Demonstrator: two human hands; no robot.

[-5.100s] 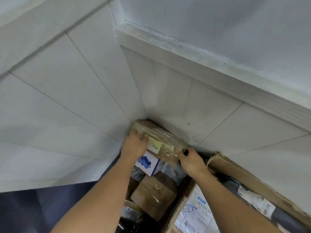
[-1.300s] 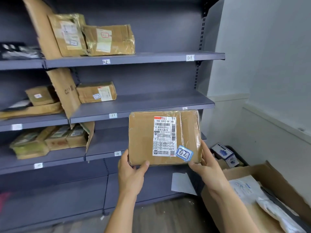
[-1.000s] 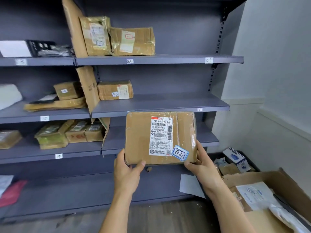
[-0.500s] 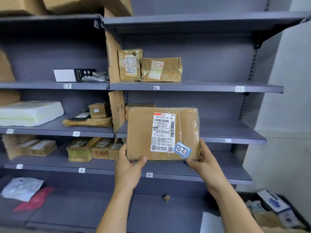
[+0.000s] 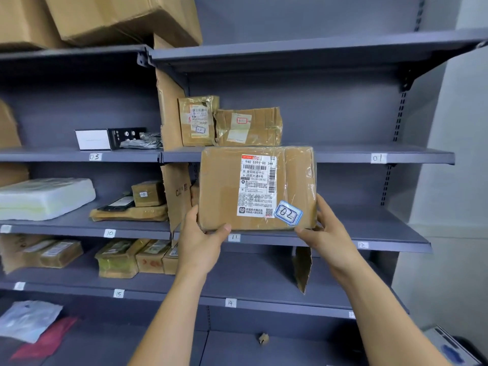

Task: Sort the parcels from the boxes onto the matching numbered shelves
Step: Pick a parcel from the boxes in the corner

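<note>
Parcel (image 5: 224,188) raised higher, left grip (image 5: 200,241) and right grip (image 5: 327,233) clasping lower corners.

Torn cardboard divider (image 5: 171,120) upright, centre-left. Cardboard flap (image 5: 303,268) standing, lower rt of centre. Small cardboard scrap (image 5: 263,338) at bottom. Pale wall (image 5: 466,114) far rt.

Both hands have lifted the parcel (image 5: 257,188) from the box up to the 02 shelf (image 5: 343,154).

parcel (image 5: 224,191): brown, white label, blue-edged sticker | shelves (image 5: 369,154): grey-blue | red bag (image 5: 45,339)
</note>
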